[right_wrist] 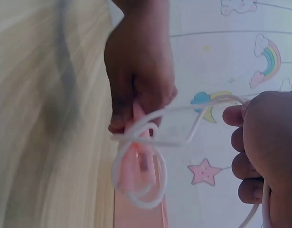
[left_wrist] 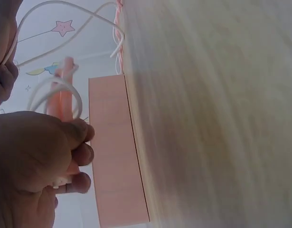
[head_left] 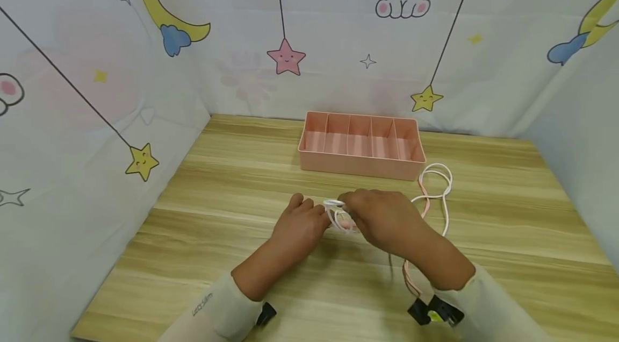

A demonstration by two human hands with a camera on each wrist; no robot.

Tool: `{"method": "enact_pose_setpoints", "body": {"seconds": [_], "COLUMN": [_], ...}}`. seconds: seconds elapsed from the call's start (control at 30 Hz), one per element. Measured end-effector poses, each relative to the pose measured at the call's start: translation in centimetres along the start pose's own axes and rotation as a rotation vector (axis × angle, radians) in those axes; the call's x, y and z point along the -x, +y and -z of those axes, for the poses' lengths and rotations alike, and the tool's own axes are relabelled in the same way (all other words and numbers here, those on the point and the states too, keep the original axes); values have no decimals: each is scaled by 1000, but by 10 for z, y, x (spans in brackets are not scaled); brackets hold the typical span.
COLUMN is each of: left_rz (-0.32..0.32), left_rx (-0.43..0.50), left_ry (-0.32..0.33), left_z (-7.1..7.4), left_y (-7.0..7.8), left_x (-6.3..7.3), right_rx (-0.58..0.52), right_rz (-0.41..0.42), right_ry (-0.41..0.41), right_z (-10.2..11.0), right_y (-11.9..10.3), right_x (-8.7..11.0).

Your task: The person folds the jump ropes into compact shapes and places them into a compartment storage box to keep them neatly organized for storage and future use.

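Note:
My left hand (head_left: 301, 226) grips two pink, handle-like pieces (left_wrist: 65, 97) side by side. White cord (right_wrist: 164, 178) loops around these pieces. My right hand (head_left: 387, 218), close by on the right, holds a stretch of the same cord in curled fingers. In the right wrist view the cord runs from the pink pieces across to that hand. More cord, white with some pink strands, trails on the table past the right forearm. The fingers hide part of the pink pieces, and what they belong to is unclear.
Behind the hands stands a pink box (head_left: 360, 164) with several compartments in a row. It sits on a wood-grain table (head_left: 232, 170). A white printed cloth (head_left: 333, 89) hangs at the back and sides. Small black devices sit under both wrists.

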State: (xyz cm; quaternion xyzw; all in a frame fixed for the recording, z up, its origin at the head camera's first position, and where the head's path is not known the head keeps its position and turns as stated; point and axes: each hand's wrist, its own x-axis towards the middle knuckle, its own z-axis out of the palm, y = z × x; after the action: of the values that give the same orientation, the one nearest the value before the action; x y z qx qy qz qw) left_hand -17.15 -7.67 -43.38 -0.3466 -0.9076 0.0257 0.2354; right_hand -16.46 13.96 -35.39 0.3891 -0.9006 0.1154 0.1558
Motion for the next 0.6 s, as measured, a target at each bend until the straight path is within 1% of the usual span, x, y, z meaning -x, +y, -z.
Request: {"method": "enact_pose_setpoints", "body": {"seconds": [0.07,0.2,0.27,0.33,0.47,0.53,0.6], "left_rz": [-40,-108,-133,-145,-139,-114,-71], "left_rx": [20,51,63,86,133,156,196], "left_ry": [11,-5,-1,22,119,166,197], "left_z": [1,6,7,10,13,13,13], "left_y": [1,1,2,2,3,2,1], "left_x": [-1,-3,-4,-5,-6,-7,-7], "right_rx": [-1,-5,-5,-8,-34,-43,-58], "right_rz": [-57,-165,-200,-228,-270,-280,-285], "right_ry": [-17,-30,-27,-23,-42,-73,-121], "right_z": [3,2,-2,-6,-15,-20,-25], "right_y": [6,17,23,30,38,41,40], "right_x": [-1,-2,-1,0,6,9,13]}}
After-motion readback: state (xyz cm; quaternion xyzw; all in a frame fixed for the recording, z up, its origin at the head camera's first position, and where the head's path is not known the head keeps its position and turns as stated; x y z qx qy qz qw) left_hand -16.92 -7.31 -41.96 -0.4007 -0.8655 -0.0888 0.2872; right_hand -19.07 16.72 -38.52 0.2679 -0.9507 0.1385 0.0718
